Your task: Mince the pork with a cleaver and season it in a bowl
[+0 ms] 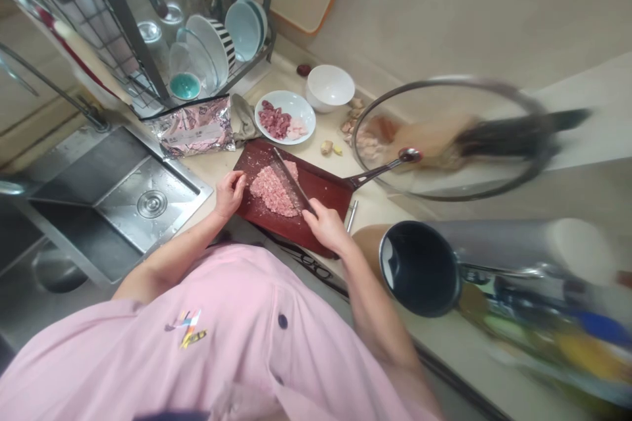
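Note:
My right hand (326, 223) is closed around the handle of a kitchen knife (288, 177). Its broad blade lies across a flattened heap of minced meat (272, 192), hiding part of it. Under the meat is a dark red cutting board (320, 187), with small bits of mince scattered on its left side. My left hand (230, 193) has its fingers curled at the board's left edge, close to the meat but apart from it. Just beyond the board stands a white plate (302, 105) with chunks of red meat (274, 121) and pale fatty pieces (297, 128).
A steel sink (143, 200) is at left, below a dish rack (241, 72) of bowls and glasses. Behind the board lie a shiny packet (197, 135), a white bowl (330, 87) and ginger (326, 147). To the right are a glass lid (444, 184) and a dark pot (419, 270).

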A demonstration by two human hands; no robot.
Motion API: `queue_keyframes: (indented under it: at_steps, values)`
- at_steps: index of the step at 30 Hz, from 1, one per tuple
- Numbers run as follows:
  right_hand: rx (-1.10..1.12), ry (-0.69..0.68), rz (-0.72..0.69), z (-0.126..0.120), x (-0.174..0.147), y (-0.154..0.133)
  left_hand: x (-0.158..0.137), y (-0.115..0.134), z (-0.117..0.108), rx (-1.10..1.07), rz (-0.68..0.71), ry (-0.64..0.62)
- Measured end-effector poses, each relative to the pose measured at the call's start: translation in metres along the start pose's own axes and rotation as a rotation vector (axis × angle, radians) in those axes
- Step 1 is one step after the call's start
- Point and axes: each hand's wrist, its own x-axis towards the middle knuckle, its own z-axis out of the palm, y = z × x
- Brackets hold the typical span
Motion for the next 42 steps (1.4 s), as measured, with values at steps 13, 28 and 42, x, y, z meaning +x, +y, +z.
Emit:
queue_keyframes:
  at_steps: [13,28,42]
  values:
    - [0.76,0.057,0.416,-0.002,-0.007,0.077,0.001,0.002,-0.001,0.021,-0.016,-0.011]
    - [0.576,-0.271,0.301,-0.02,0.077,0.048,0.003,0.003,-0.001,0.021,-0.017,-0.022]
    - [-0.628,0.172,-0.103,-0.02,-0.012,-0.022,-0.001,-0.001,-0.002,-0.071,-0.111,0.086]
